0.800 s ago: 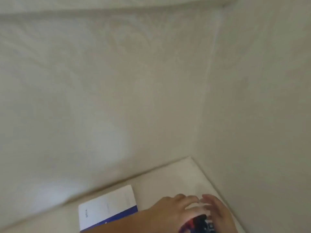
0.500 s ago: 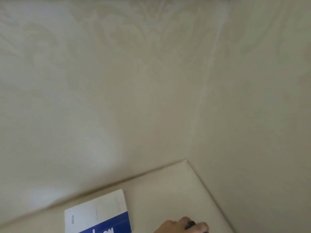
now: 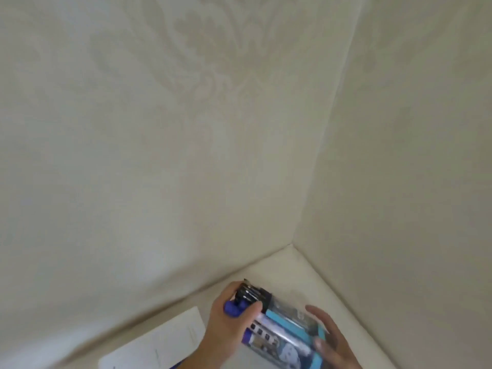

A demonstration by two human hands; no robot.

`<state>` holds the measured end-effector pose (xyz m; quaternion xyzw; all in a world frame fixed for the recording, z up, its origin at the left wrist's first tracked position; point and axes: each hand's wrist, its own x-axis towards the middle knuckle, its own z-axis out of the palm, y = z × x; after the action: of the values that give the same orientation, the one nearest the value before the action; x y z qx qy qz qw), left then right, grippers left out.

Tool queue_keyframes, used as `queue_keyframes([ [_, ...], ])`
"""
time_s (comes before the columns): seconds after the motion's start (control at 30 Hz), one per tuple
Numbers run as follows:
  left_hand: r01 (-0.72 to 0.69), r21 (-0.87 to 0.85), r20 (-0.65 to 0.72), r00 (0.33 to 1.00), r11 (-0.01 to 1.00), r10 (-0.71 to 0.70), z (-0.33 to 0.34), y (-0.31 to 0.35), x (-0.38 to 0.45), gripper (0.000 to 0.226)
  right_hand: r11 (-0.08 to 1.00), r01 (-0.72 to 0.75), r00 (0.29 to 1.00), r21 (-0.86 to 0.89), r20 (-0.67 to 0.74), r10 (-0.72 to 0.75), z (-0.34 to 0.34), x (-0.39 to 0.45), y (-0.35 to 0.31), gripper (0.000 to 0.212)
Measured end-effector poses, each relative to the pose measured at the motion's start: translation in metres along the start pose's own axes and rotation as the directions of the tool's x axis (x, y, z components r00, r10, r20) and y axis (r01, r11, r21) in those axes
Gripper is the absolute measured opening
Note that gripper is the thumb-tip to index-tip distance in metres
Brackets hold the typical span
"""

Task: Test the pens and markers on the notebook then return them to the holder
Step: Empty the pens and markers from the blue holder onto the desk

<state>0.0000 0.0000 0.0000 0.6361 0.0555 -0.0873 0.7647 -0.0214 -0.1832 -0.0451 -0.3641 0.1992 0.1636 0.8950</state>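
Note:
Low in the head view, a clear pen holder [image 3: 286, 324] with light-blue trim is tipped on its side over the cream table [image 3: 287, 270]. Several pens and markers [image 3: 250, 295] with black and blue caps stick out of its upper-left end. My left hand [image 3: 226, 331] grips that bunch of caps, fingers curled round them. My right hand [image 3: 338, 347] holds the holder's other end between thumb and fingers. The notebook [image 3: 165, 344], white-covered, lies closed to the left, partly cut off by the frame's bottom edge.
Cream patterned walls [image 3: 186, 155] meet in a corner [image 3: 292, 243] right behind the table. They close it off at the back and on the right. Most of the view is wall.
The view has tilted down a little. Both hands came up into view with the holder; 0.5 s ago only a few knuckles showed at the bottom edge.

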Motion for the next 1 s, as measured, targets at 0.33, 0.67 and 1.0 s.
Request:
queue_keyframes([
  [0.33,0.198,-0.054,-0.173,0.963,0.979,-0.204,-0.019,-0.072,0.034,0.059,0.553,0.223,0.824,-0.803,-0.148,-0.547,0.018,-0.002,-0.002,0.1],
  [0.67,-0.404,0.789,0.284,0.908,0.463,0.308,-0.031,-0.087,0.042,0.113,0.248,0.236,0.8,-0.94,0.043,-0.598,0.049,-0.003,-0.045,0.093],
  [1.0,-0.512,0.761,0.368,0.846,0.399,0.385,-0.017,-0.083,0.069,0.077,0.307,0.204,0.814,-0.93,-0.013,-0.581,0.042,0.002,-0.057,0.089],
])
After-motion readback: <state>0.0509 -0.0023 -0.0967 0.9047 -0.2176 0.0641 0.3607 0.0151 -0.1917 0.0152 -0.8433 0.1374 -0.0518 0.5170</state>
